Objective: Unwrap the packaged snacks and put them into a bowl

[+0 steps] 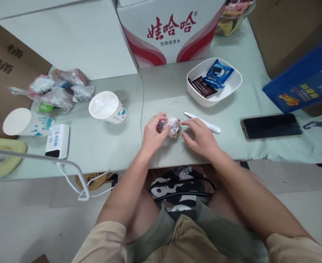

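My left hand (153, 133) and my right hand (200, 136) meet at the table's near edge over a small snack in a clear crinkly wrapper (171, 126). The left hand's fingers are curled round the wrapper's left end. On the other side, the fingertips of my right hand pinch its right end. The wrapped piece looks dark brown inside. Just behind my right hand lies a white pen-like tool with a metal tip (204, 122).
A white bowl (233, 89) with blue and brown snack packets stands behind. A black phone (272, 126) lies to the right, a paper cup (108, 107) to the left, with crumpled wrappers (55, 91), a second cup (22, 123) and a white power bank (57, 140). Boxes (169, 32) line the back.
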`<state>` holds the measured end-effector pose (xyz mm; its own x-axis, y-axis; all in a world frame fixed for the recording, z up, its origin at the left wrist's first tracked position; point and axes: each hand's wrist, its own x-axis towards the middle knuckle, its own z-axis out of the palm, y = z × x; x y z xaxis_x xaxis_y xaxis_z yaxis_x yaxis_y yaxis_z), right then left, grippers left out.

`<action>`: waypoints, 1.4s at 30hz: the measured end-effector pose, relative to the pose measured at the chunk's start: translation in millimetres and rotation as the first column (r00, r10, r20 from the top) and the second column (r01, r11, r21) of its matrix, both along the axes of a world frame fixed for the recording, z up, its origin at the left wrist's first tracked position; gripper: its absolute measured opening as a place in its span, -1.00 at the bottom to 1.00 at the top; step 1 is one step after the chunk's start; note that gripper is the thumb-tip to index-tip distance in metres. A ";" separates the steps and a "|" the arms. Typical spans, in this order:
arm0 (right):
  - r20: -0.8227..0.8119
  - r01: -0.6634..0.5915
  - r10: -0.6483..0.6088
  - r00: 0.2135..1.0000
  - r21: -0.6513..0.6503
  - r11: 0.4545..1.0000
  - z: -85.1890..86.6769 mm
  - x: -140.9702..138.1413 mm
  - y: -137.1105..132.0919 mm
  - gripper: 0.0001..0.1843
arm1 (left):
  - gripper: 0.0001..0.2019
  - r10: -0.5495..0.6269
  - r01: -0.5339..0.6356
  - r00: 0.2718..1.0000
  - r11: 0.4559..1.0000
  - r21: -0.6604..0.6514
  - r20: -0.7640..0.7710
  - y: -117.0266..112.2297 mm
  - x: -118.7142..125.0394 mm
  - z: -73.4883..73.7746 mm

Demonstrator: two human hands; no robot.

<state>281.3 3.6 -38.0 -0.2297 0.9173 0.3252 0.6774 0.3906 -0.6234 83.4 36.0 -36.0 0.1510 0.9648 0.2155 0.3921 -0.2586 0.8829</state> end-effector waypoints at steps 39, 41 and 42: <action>-0.178 0.288 -0.278 0.944 0.035 0.957 8.0 45.5 7.5 -0.87 | -0.90 0.540 -0.193 0.663 0.792 -0.579 0.518 18.1 -50.9 0.4; -0.173 0.332 -0.318 0.932 0.058 0.941 4.9 52.3 9.2 -0.89 | -0.88 0.506 -0.182 0.717 0.800 -0.572 0.479 17.5 -55.3 -0.3; -0.186 0.348 -0.331 0.925 0.072 0.935 4.2 54.0 9.4 -0.87 | -0.80 0.477 -0.190 0.749 0.819 -0.542 0.459 16.6 -57.2 -0.1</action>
